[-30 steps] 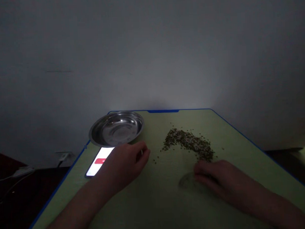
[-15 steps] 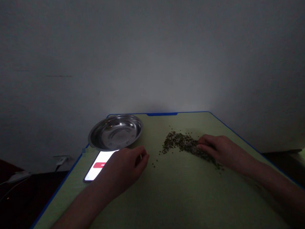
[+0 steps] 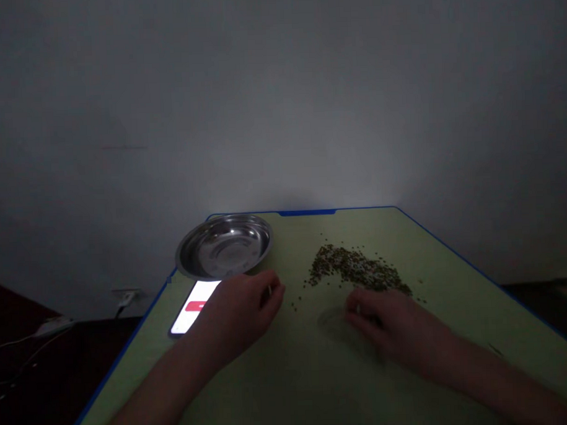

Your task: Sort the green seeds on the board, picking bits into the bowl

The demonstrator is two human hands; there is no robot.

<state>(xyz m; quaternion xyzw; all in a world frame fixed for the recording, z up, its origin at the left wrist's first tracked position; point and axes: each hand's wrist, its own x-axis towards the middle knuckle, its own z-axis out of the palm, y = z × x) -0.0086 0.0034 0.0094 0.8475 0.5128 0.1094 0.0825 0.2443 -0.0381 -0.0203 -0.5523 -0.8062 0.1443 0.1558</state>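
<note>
A spread of small dark grains, seeds or beans by their look (image 3: 360,269), lies on the pale green tabletop right of centre. My right hand (image 3: 399,323) is just in front of it, slightly blurred, thumb and fingers drawn into a pinch. Whatever they hold, if anything, is too small to make out. Left of the grains, my left hand (image 3: 247,303) hovers or rests with its fingers curled and thumb against them; any content is hidden. Behind that hand stands a shiny metal bowl (image 3: 199,252) with no grains visible in it. A lit phone (image 3: 191,310) lies partly under the left hand's outline.
The table (image 3: 298,373) has a blue edge and stands against a grey wall (image 3: 308,112). A few stray grains lie left of the spread. At the lower left, a plug with cables (image 3: 127,298) sits by the wall. The room is dim.
My right hand has drawn back from the grains, toward me and slightly left, uncovering their right end. My left hand keeps its pose. The view has shifted slightly.
</note>
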